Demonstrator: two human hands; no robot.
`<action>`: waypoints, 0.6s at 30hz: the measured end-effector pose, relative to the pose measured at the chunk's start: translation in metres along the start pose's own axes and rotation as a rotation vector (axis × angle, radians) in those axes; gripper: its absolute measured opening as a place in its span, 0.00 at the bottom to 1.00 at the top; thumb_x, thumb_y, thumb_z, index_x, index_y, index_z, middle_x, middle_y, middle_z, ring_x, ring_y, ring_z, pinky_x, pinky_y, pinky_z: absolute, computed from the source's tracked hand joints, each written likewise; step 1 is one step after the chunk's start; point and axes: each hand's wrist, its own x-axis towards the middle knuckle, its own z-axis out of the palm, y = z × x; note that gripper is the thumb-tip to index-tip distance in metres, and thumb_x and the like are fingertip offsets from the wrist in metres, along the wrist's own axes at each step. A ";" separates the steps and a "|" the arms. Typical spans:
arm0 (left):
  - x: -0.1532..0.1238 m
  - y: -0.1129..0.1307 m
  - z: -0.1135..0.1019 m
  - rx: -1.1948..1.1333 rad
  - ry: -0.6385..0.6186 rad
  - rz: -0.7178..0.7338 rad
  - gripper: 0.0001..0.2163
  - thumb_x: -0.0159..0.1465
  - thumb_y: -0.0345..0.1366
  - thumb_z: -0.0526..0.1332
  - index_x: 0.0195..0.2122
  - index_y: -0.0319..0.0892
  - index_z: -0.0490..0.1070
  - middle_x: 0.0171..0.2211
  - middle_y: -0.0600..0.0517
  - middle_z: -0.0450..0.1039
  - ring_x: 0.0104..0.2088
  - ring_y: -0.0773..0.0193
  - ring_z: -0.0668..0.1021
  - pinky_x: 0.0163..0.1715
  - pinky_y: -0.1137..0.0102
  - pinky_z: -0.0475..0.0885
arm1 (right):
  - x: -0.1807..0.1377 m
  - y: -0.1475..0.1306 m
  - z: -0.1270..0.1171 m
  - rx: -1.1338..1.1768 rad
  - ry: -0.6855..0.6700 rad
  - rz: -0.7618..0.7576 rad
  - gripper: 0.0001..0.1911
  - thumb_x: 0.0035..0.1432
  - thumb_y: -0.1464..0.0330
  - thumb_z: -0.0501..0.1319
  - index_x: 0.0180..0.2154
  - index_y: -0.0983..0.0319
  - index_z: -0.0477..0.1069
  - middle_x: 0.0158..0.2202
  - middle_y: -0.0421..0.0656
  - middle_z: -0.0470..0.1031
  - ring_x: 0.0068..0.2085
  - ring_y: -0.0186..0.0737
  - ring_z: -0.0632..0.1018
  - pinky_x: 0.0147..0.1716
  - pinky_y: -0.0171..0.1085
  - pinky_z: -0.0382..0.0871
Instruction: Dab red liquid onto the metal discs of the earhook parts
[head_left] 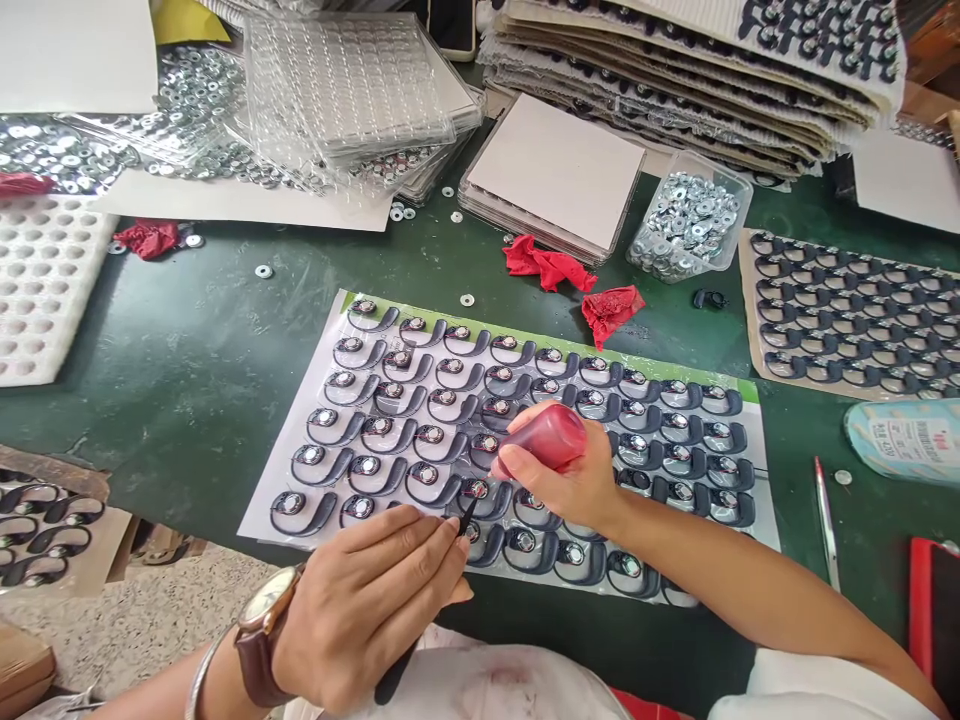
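My left hand, wearing a watch, is closed around black tweezers. Their dark tip points up at one of the small black hook-shaped parts on the sheet. In my right hand is a red squeeze bottle, tilted with its base up and its nozzle end hidden by my fingers. Both hands are over a white sheet with a green edge, which carries rows of black curved parts, each with a round silvery piece on its ring.
A clear tub of metal washers stands behind the sheet, near crumpled red cloths. Stacked plastic trays and layered sheets of parts rise at the back. A pen and a light-blue case lie on the right.
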 end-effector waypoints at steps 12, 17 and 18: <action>0.001 -0.001 0.001 -0.011 0.012 -0.005 0.07 0.65 0.28 0.62 0.41 0.31 0.76 0.39 0.45 0.80 0.41 0.59 0.82 0.45 0.65 0.77 | 0.003 -0.005 0.000 -0.051 -0.027 -0.019 0.14 0.53 0.59 0.68 0.33 0.62 0.70 0.26 0.44 0.77 0.27 0.40 0.78 0.30 0.40 0.76; 0.005 -0.005 0.000 -0.099 0.020 -0.019 0.07 0.63 0.27 0.62 0.42 0.31 0.75 0.37 0.44 0.80 0.38 0.59 0.82 0.41 0.64 0.78 | 0.001 -0.009 -0.002 -0.102 -0.041 -0.017 0.13 0.55 0.59 0.66 0.31 0.62 0.70 0.21 0.42 0.74 0.23 0.38 0.76 0.25 0.39 0.74; 0.006 -0.006 0.000 -0.116 0.023 -0.027 0.07 0.63 0.26 0.61 0.42 0.32 0.75 0.36 0.45 0.80 0.37 0.59 0.82 0.41 0.64 0.78 | 0.000 -0.009 -0.003 -0.106 -0.047 -0.017 0.13 0.55 0.59 0.65 0.31 0.62 0.70 0.21 0.42 0.74 0.23 0.38 0.75 0.25 0.39 0.73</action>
